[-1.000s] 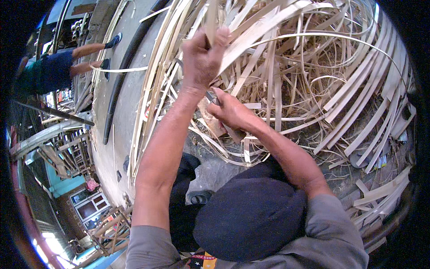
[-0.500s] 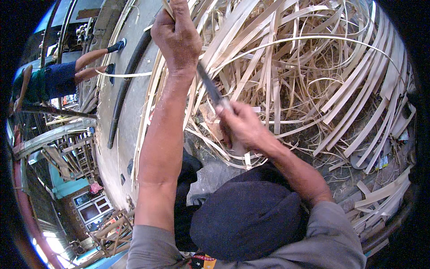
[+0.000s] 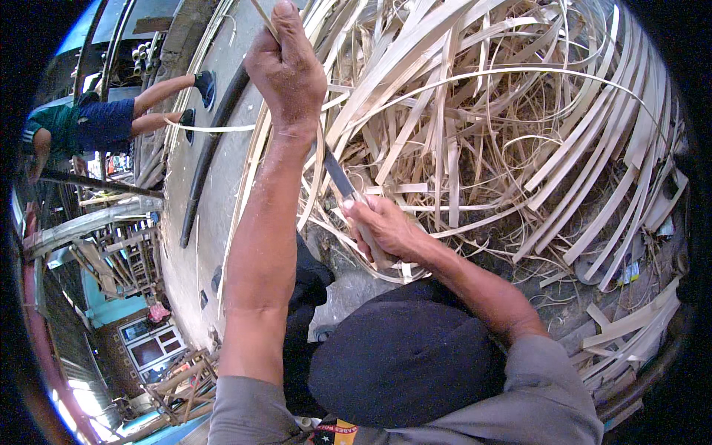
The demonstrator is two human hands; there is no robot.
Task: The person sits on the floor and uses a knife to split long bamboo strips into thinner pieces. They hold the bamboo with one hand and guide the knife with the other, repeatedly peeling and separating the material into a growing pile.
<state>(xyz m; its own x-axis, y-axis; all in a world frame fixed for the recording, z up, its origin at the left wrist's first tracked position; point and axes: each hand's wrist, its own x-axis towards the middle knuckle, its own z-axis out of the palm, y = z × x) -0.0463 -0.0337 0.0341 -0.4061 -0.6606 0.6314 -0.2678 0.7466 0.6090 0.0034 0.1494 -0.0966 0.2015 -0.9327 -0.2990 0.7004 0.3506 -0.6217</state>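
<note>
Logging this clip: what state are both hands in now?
Left hand: closed, holding a thin strip.
Right hand: closed, holding a knife.

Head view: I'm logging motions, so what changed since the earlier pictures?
Since the first picture, the left hand moved up and leftward; the right hand drew down, away from it. The left still holds a pale strip, the right a knife; the strip pile stayed.
</note>
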